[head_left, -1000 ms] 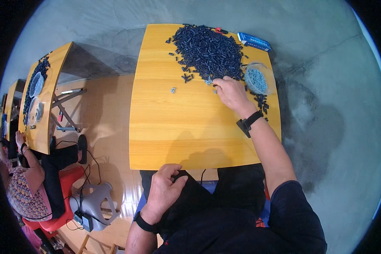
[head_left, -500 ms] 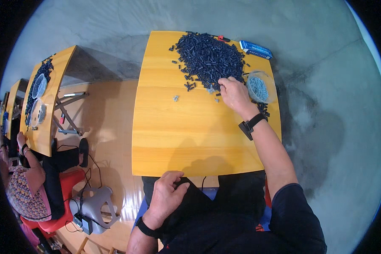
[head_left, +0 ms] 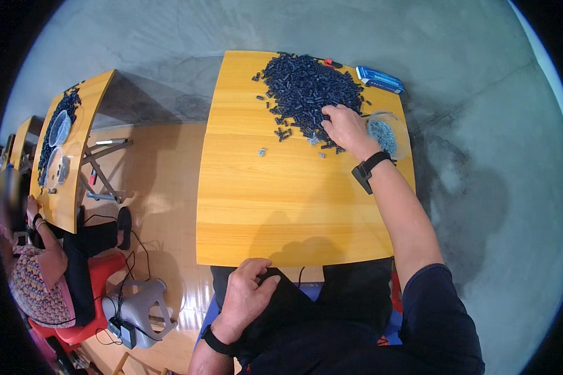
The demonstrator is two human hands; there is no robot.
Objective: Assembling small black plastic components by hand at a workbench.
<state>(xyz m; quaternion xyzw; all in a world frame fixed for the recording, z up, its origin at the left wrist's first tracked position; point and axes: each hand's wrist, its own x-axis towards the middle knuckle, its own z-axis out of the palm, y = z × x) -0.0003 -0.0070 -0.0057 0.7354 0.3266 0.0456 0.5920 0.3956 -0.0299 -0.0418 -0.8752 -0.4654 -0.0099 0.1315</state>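
While our right hand (head_left: 349,129) rests at the heap of black tubular pieces (head_left: 306,87), far end of the table (head_left: 244,206) | thumb near forefinger, any pinch we cannot tell | left hand (head_left: 248,295) loosely curled, thumb apart | we'd best pick singly from the loose rim

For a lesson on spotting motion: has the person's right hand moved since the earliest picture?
Yes: judged against the yellow tabletop, the right hand has shifted forward, farther over the pile of black cylindrical pieces.
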